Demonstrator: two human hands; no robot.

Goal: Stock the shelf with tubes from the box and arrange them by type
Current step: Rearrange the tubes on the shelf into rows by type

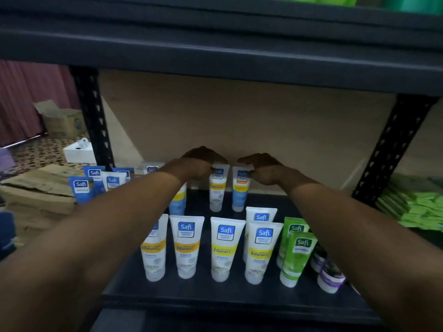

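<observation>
On the dark shelf [235,299] both my arms reach to the back row. My left hand [200,165] is closed on the top of a white tube with a yellow band [216,190]. My right hand [265,170] pinches the top of a blue and white tube [240,192] beside it. Both tubes stand upright on their caps. Another blue tube [178,203] is partly hidden behind my left forearm. Several white and yellow tubes [225,248] stand in the front row, with two green tubes [297,256] to their right.
Blue tubes [81,188] stand by crumpled cardboard boxes [38,188] to the left of the shelf. Small purple jars [330,277] sit at the front right. Green packets [417,207] lie beyond the right post [393,149]. The upper shelf board [215,56] hangs low overhead.
</observation>
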